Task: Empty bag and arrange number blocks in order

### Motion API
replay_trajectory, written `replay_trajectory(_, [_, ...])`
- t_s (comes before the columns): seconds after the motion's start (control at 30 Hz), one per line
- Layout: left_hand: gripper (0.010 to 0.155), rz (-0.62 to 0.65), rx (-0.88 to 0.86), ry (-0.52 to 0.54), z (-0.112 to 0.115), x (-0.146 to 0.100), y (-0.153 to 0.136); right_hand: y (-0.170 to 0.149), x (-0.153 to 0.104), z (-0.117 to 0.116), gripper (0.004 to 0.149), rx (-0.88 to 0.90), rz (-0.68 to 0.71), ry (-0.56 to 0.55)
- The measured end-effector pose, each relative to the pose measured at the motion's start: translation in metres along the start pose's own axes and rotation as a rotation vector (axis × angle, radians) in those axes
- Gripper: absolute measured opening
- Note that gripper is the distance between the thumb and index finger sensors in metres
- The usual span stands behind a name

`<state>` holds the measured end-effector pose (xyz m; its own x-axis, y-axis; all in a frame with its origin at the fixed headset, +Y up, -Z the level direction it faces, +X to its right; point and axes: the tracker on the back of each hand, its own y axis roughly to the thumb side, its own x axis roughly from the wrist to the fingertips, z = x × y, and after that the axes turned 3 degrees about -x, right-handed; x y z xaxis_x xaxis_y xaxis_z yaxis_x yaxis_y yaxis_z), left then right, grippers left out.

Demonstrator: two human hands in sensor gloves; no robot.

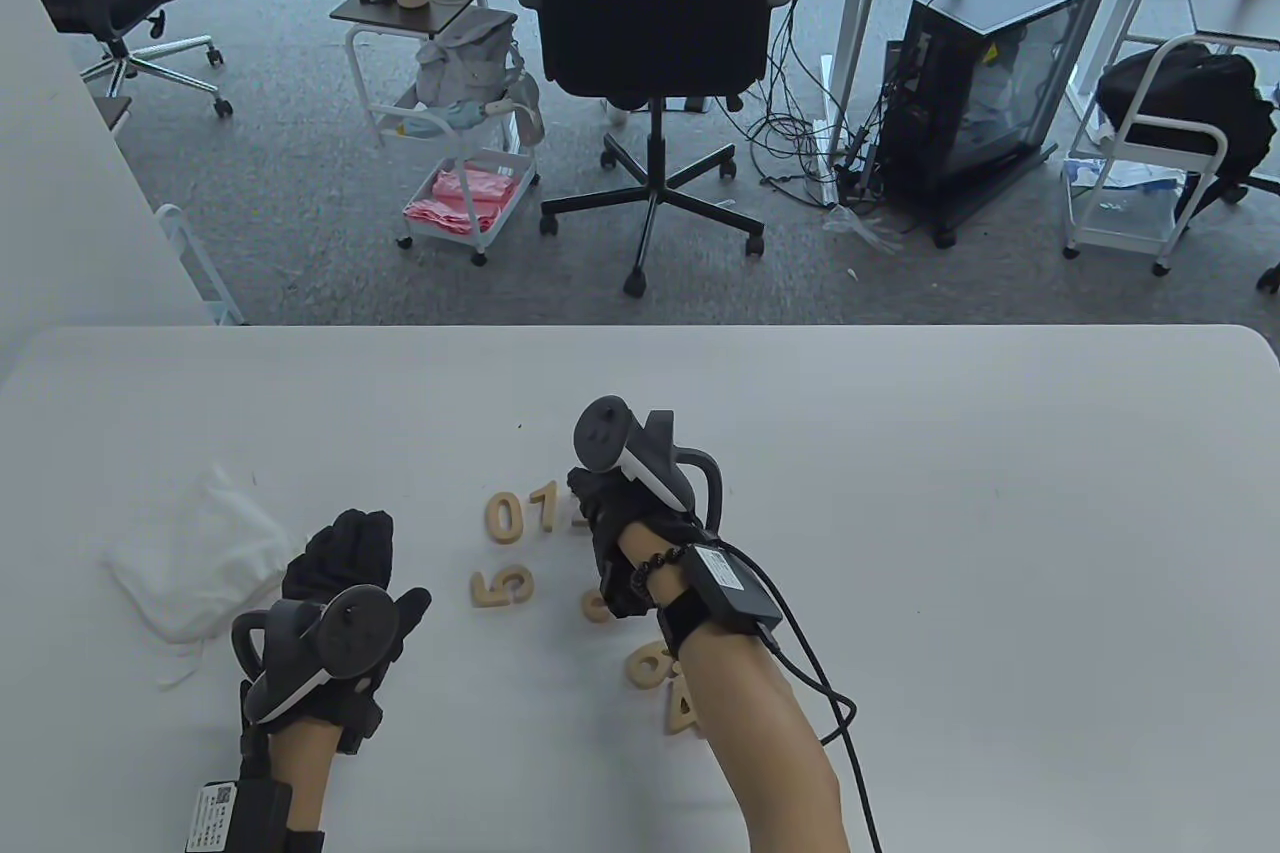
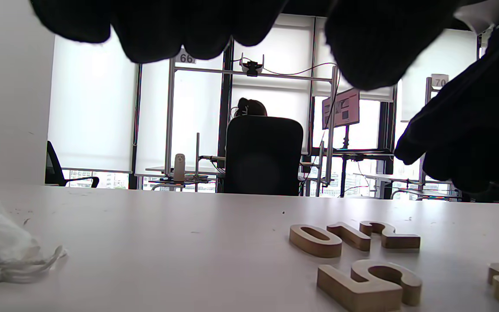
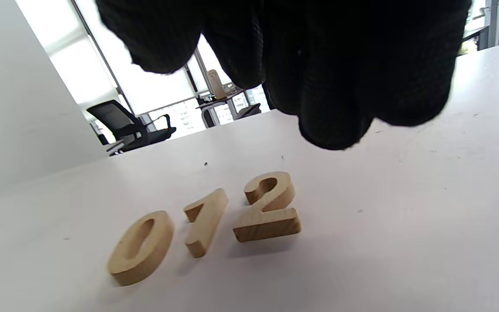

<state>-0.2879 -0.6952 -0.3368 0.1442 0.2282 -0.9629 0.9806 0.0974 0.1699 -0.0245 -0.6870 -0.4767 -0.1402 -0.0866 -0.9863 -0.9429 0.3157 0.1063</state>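
On the white bench three wooden number blocks lie flat in a row: the 0 block, the 1 block just beside it, and the 2 block next along, close together but apart. The right hand hangs just over the 2 end of this row; in the right wrist view its gloved fingertips hang above the bench, clear of the blocks and holding nothing, so its grip is loose and empty. The 5 block lies nearer the person, below the row, and more blocks sit partly hidden beside and under the right forearm, their digits hard to read. The left hand rests palm down with straight fingers, its grip open and empty, between the 5 block and the crumpled white bag, which lies slack on the bench at the left.
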Motion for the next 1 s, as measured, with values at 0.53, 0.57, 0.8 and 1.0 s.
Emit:
replay_trajectory(0.53, [0.083,0.012,0.013,0.0,0.001,0.0,0.003,-0.005,-0.092,-0.011,0.065,-0.067,0.299,-0.034])
replay_trajectory(0.57, [0.083,0.011,0.012,-0.001,0.001,0.0,0.003,-0.003,-0.091,-0.014,0.065,-0.098,0.303,-0.016])
replay_trajectory(0.8, [0.084,0.01,0.019,-0.003,0.001,-0.001,0.004,0.003,-0.081,-0.047,0.066,-0.272,0.295,0.052])
replay_trajectory(1.0, [0.084,0.01,0.015,0.003,0.0,-0.001,0.004,0.005,-0.071,-0.074,0.067,-0.363,0.282,0.141])
